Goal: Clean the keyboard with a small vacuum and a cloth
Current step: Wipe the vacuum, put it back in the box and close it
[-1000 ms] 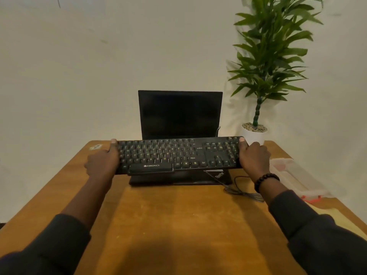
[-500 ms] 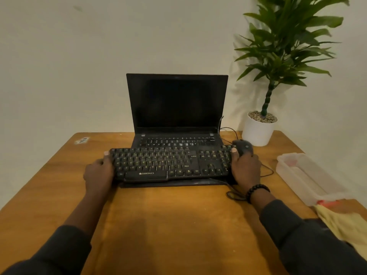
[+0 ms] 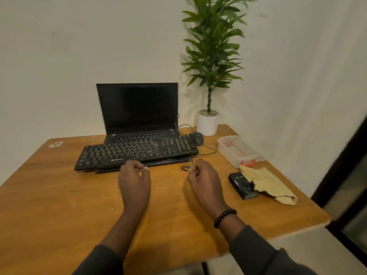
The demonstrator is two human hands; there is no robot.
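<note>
Left hand (image 3: 134,180): over the middle of the brown wooden table (image 3: 49,205), fingers loosely curled, holding nothing.
Right hand (image 3: 205,178): beside it, loosely curled; a thin cable loop lies at its fingertips, and I cannot tell whether it pinches it.
Small black handheld vacuum (image 3: 242,185): near the right edge, untouched.
Crumpled yellow cloth (image 3: 268,184): touching the vacuum, partly draped on it.
Black full-size keyboard (image 3: 137,152): toward the far edge, resting partly on the open black laptop (image 3: 139,116), free of both hands.
Progress: keyboard appears placed; vacuuming and wiping both remain.
</note>
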